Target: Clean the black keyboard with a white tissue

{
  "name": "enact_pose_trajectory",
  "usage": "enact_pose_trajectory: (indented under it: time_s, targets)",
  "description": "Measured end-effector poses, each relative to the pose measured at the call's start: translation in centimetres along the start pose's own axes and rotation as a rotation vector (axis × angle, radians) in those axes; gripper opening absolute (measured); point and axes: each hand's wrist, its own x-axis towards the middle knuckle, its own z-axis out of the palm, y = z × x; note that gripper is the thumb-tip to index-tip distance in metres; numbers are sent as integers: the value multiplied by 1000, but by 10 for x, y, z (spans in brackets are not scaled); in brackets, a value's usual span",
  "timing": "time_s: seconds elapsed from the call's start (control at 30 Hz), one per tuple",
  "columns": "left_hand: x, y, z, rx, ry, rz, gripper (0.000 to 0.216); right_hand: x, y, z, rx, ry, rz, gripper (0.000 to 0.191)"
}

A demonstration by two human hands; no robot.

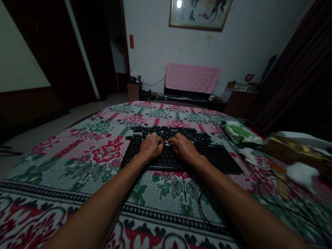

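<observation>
A black keyboard (pixel 220 157) with its keycaps off lies on the patterned tablecloth, its key posts bared. Behind it several loose black keycaps (pixel 178 132) are spread in rows. Both my hands are over the keyboard's upper middle, close together. My left hand (pixel 151 147) has its fingers curled and pressed together; what they hold, if anything, is hidden. In the bent fingertips of my right hand (pixel 183 148) is a small white wipe or tissue (pixel 168 142), only partly visible between the hands.
To the right lie a green wipes packet (pixel 240 133), crumpled tissue (pixel 249 155), a golden box (pixel 290 148) and a white wad (pixel 302 174). A black cable (pixel 287 207) loops near my right forearm. The floral tablecloth (pixel 98 152) covers the table.
</observation>
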Motion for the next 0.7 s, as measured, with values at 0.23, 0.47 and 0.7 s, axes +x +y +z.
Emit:
enact_pose_trajectory:
  time_s: [0.23,0.47,0.7]
  targets:
    - [-1,1,-2,19,2,-10,19,-2,0,-3,-41,-14,16,25]
    - [1,1,-1,32,5,11,21,0,-2,2,8,8,-30,27]
    - [1,1,-2,18,-13,10,20,-2,2,-4,-12,-16,53,27]
